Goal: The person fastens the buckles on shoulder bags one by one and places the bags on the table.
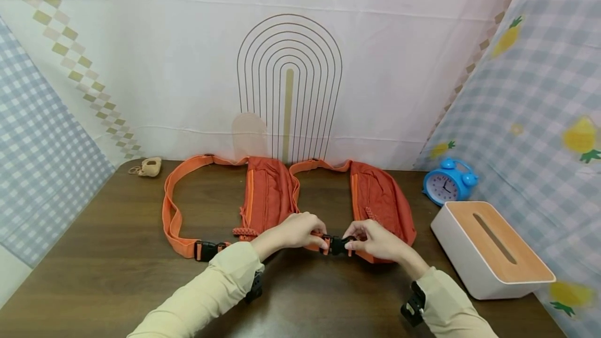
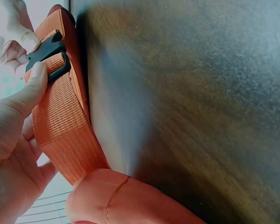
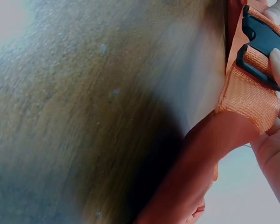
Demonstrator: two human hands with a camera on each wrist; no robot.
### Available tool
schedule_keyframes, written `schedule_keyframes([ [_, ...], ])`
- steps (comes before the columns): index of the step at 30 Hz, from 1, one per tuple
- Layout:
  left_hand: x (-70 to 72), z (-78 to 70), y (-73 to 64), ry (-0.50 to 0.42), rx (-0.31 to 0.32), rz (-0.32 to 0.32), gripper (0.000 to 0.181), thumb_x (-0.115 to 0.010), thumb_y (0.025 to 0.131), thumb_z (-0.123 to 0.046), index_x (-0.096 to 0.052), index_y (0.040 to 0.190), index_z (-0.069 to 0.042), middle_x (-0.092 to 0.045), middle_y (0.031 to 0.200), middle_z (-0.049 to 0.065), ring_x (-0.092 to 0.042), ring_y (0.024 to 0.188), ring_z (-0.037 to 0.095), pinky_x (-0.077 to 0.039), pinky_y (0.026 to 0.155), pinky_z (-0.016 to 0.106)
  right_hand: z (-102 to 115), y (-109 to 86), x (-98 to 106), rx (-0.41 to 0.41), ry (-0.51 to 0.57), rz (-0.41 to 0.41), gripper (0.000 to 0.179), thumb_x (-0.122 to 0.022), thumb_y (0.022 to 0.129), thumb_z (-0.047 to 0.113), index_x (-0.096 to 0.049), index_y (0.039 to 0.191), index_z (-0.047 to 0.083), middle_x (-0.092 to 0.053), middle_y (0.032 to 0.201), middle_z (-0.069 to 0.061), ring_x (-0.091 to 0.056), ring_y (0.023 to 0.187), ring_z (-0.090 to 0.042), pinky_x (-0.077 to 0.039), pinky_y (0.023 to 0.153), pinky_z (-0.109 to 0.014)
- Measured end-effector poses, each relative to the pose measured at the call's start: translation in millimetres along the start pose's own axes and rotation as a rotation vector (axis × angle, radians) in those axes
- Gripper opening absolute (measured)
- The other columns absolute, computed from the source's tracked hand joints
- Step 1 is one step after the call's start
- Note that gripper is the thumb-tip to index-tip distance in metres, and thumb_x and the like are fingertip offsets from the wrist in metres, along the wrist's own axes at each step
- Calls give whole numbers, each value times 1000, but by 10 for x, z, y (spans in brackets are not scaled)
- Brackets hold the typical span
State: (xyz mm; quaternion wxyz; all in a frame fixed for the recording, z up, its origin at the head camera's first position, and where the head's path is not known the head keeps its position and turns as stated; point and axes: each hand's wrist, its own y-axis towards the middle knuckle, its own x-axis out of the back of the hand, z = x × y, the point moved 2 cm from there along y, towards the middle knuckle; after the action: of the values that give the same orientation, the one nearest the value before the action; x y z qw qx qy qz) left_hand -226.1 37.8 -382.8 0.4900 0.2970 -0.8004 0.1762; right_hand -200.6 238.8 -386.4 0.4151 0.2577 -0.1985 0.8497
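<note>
Two red-orange waist bags lie side by side, the left bag [image 1: 267, 192] and the right bag [image 1: 382, 197]. Between them, a black side-release buckle [image 1: 337, 245] on the right bag's orange webbing is held by both hands. My left hand [image 1: 298, 229] pinches its left end, the thumb on the webbing beside the buckle [image 2: 49, 49]. From the other side, my right hand [image 1: 377, 240] pinches the right end between thumb and fingers. The buckle halves look joined in the wrist views. The left bag's strap [image 1: 171, 207] loops leftward to another black buckle [image 1: 208, 250], which looks fastened.
A white tissue box with a wooden lid [image 1: 493, 244] stands at the right, in front of a blue alarm clock [image 1: 446, 181]. At the back left lies a small beige object [image 1: 150, 167] with a cord. Patterned cloths hang behind the brown table [image 1: 117, 254] and at both sides.
</note>
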Motion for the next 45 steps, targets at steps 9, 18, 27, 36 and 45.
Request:
schedule_keyframes([
  [9, -29, 34, -4, -9, 25, -3, 19, -65, 81, -35, -69, 84, -17, -49, 62, -11, -37, 53, 3, -24, 48, 19, 9, 13, -23, 2, 6, -11, 15, -61, 87, 15, -58, 95, 2, -66, 77, -8, -61, 74, -17, -47, 69, -21],
  [18, -45, 57, -4, -30, 31, -3, 19, -65, 81, -35, -69, 86, -16, -48, 62, -12, -36, 53, 2, -24, 49, 19, 9, 29, -47, 10, -2, -20, 14, -61, 87, 15, -59, 94, 3, -66, 77, -8, -60, 73, -16, -46, 67, -21],
  [27, -50, 50, -7, -36, 34, -6, 19, -65, 81, -35, -69, 84, -17, -51, 63, -11, -37, 53, 3, -25, 48, 19, 0, 33, -54, 6, 6, -22, 15, -61, 87, 16, -59, 94, 3, -66, 78, -9, -59, 73, -18, -46, 67, -21],
  [36, -48, 43, 2, -49, 38, -10, 18, -65, 81, -34, -69, 84, -16, -40, 57, -11, -33, 50, 3, -21, 48, 19, -1, 36, -45, 19, 21, -22, 15, -60, 87, 16, -58, 95, 2, -65, 78, -11, -59, 72, -16, -46, 67, -22],
  [45, -32, 46, -16, -60, 54, -47, 21, -66, 81, -34, -70, 89, -15, -51, 62, -11, -37, 54, 2, -25, 50, 19, 0, 69, -51, 19, 42, -38, 18, -61, 87, 17, -57, 96, 2, -65, 77, -12, -60, 74, -17, -46, 69, -21],
])
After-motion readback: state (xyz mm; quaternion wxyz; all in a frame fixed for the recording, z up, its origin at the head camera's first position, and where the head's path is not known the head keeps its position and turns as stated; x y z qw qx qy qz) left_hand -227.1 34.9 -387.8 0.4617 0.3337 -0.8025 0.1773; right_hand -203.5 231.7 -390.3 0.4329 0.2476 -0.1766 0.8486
